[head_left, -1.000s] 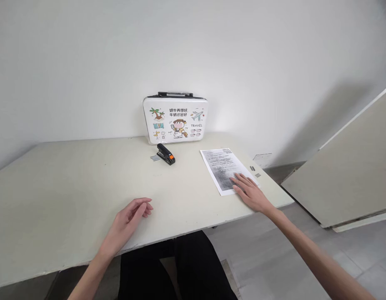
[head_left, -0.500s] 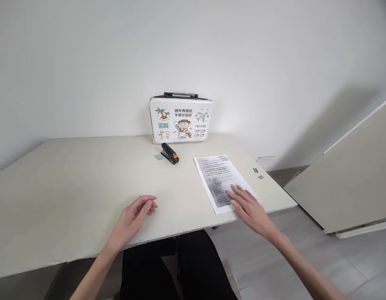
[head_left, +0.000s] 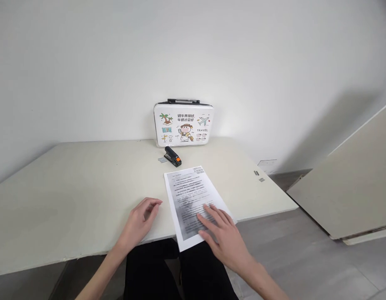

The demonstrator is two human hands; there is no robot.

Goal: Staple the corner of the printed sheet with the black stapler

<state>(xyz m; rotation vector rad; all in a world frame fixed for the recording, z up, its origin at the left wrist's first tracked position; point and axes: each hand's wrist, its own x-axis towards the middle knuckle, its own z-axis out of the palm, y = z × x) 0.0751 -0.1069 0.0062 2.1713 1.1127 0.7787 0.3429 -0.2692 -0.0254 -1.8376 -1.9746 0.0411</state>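
Note:
A printed sheet of paper (head_left: 193, 200) lies at a slant on the table, its near end jutting over the front edge above my lap. My right hand (head_left: 225, 235) rests flat on its lower right part, fingers spread, covering some of the text. Left of the sheet, my left hand (head_left: 139, 221) stays on the table near the edge, fingers loosely bent with a gap to the thumb and nothing in it. Beyond the sheet's top edge stands a black stapler (head_left: 173, 156) with an orange patch. Strips of staples (head_left: 162, 160) lie beside it.
Against the wall at the back of the table (head_left: 86, 183) stands a white cartoon-printed case (head_left: 184, 125) with a black handle. More small staple strips (head_left: 259, 176) lie near the right edge. A pale panel (head_left: 352, 179) leans to the right, beyond the table.
The sheet has slid left and toward me under my right hand, so its near end now passes the table edge. My left hand has barely moved; its thumb has parted from the fingers.

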